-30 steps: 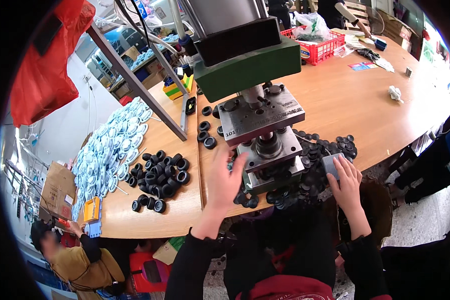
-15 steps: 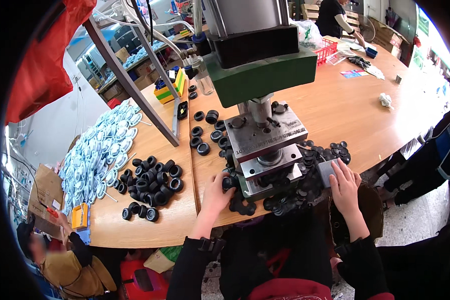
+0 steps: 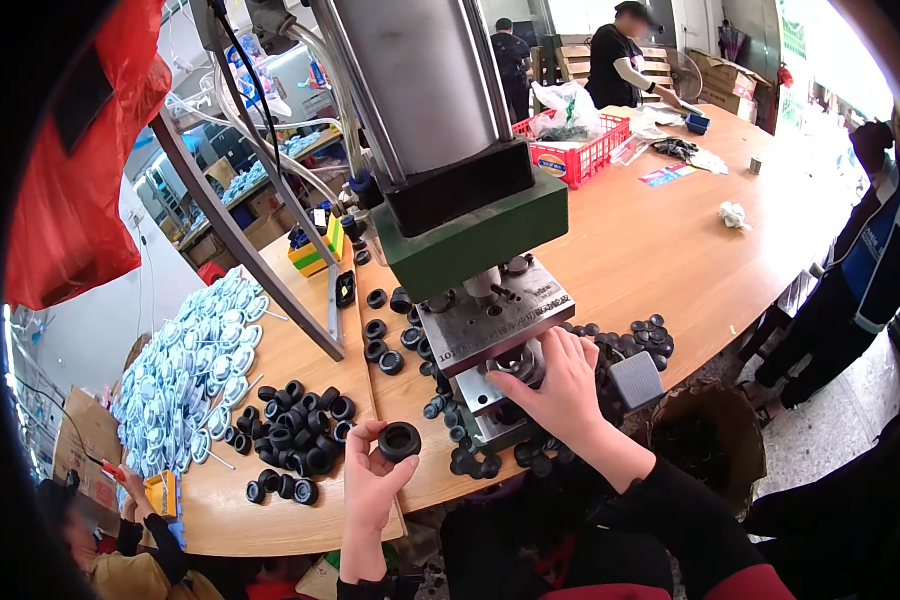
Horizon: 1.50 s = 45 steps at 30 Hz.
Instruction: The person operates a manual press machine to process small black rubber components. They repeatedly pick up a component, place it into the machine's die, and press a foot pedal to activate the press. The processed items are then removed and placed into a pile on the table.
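My left hand (image 3: pixel 372 482) is closed round the edge of a black rubber wheel tyre (image 3: pixel 399 441), held up with its hollow centre showing, at the near left of the press. My right hand (image 3: pixel 568 392) reaches into the steel die (image 3: pixel 495 330) under the press. Its thumb and fingers are apart, curved about the round metal part (image 3: pixel 520 368) between the die's plates; the fingertips are partly hidden, and I see nothing held in them. Small black discs (image 3: pixel 649 338) lie around the die's base.
The green press head (image 3: pixel 475 235) stands over the die. At the left lie a heap of black tyres (image 3: pixel 300 430) and a pile of pale blue parts (image 3: pixel 185 360). A grey ribbed block (image 3: pixel 637 380) sits beside the discs. A red basket (image 3: pixel 580 160) and another person (image 3: pixel 618 60) are farther back.
My right hand has left the grey block and moved left into the die. My left hand has drawn back from the die toward me with a tyre in it. The view has shifted.
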{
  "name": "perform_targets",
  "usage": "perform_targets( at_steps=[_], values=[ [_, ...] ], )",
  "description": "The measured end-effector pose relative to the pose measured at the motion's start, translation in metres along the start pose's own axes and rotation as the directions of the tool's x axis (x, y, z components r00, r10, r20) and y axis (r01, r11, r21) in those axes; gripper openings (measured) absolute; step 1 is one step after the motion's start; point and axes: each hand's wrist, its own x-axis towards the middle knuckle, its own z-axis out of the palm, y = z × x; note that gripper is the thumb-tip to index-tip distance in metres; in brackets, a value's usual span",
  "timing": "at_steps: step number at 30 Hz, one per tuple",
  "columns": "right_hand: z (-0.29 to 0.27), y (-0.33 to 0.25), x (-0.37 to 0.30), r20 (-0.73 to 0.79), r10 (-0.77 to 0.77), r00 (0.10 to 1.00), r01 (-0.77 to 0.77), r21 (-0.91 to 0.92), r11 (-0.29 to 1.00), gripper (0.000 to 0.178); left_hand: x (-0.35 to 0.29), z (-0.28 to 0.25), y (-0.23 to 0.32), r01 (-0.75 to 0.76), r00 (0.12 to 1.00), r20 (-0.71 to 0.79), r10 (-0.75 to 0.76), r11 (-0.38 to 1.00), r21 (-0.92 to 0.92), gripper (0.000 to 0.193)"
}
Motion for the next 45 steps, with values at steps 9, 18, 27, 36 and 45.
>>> perform_targets(
  at_steps=[9,18,27,36,45],
  values=[
    [0.005,0.011,0.000,-0.001,0.049,0.999,-0.049,-0.035,0.998,0.050,0.002,0.045,0.030,0.096,0.976,0.199,-0.084,0.994,-0.052,0.068],
    [-0.091,0.101,-0.120,-0.017,0.299,0.954,-0.300,-0.057,0.952,0.059,0.050,0.093,-0.001,-0.283,0.945,0.260,0.201,0.901,0.330,0.054],
    [-0.182,0.228,-0.242,-0.089,0.633,0.769,-0.600,-0.442,0.667,0.096,0.070,0.130,0.014,-0.280,0.957,0.235,0.170,0.753,0.595,0.040],
    [-0.124,0.164,-0.142,0.005,0.259,0.966,-0.245,-0.308,0.919,0.069,0.070,0.138,0.018,-0.323,0.947,0.245,0.210,0.621,0.714,0.043],
    [-0.058,0.158,-0.089,0.244,0.190,0.951,-0.079,-0.403,0.912,0.049,0.045,0.089,-0.029,-0.331,0.885,-0.101,0.454,0.767,0.549,0.033]
  ],
)
